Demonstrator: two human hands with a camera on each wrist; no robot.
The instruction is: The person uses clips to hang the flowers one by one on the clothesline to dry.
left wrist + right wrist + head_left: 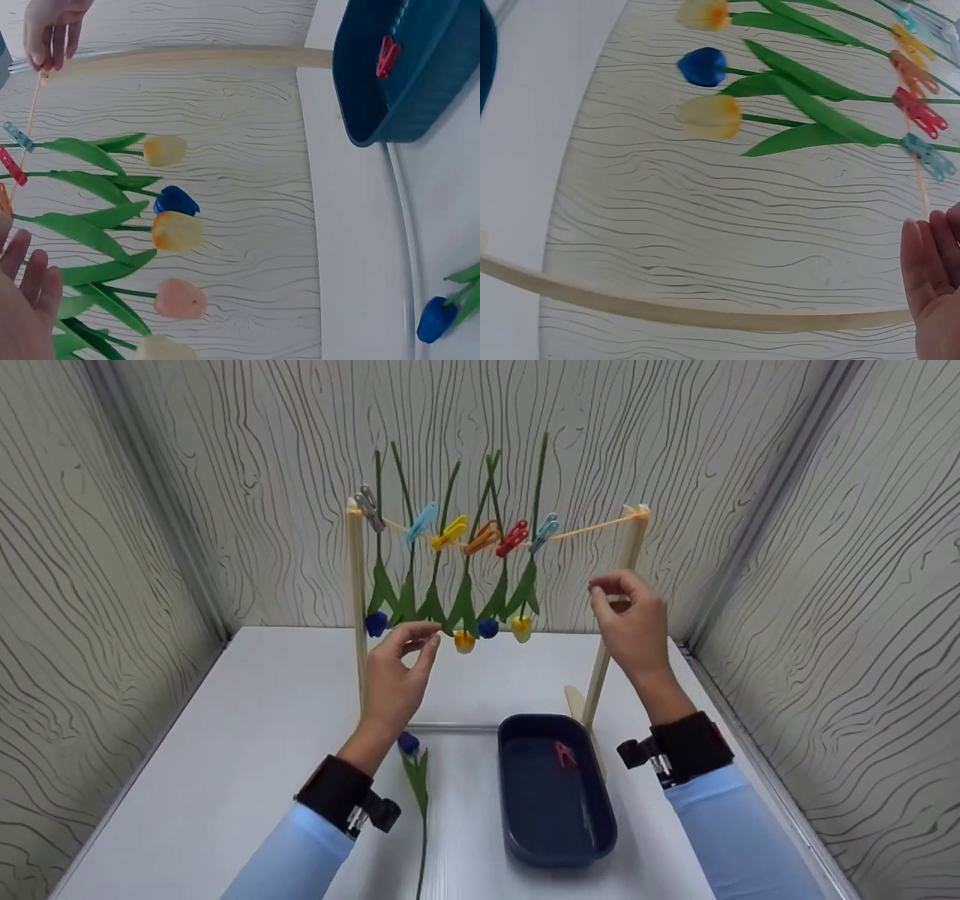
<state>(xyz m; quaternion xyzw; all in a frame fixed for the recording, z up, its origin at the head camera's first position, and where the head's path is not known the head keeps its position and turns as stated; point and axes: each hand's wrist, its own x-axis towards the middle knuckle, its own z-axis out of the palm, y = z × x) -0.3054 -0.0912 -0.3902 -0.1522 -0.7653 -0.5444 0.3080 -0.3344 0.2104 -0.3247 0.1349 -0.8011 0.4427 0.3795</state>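
Several artificial tulips hang heads down from an orange string [592, 529], each stem held by a clothespin; the red clothespin [513, 538] and a light-blue clothespin [544, 533] are toward the right. My left hand [397, 671] is raised before the hanging tulips, its bent fingers near the green leaves [462, 604] and nothing visible between them. Before the right post, my right hand [636, 622] is up with loosely bent fingers, seemingly without anything in them. On the table below lies a blue tulip [408, 744], its stem toward me.
A dark blue bin [510, 810] stands on the white table [202, 750], with a red clothespin [565, 754] inside. Wooden posts [357, 607] carry the string at both ends. Wood-grain patterned walls [247, 472] enclose the back and sides.
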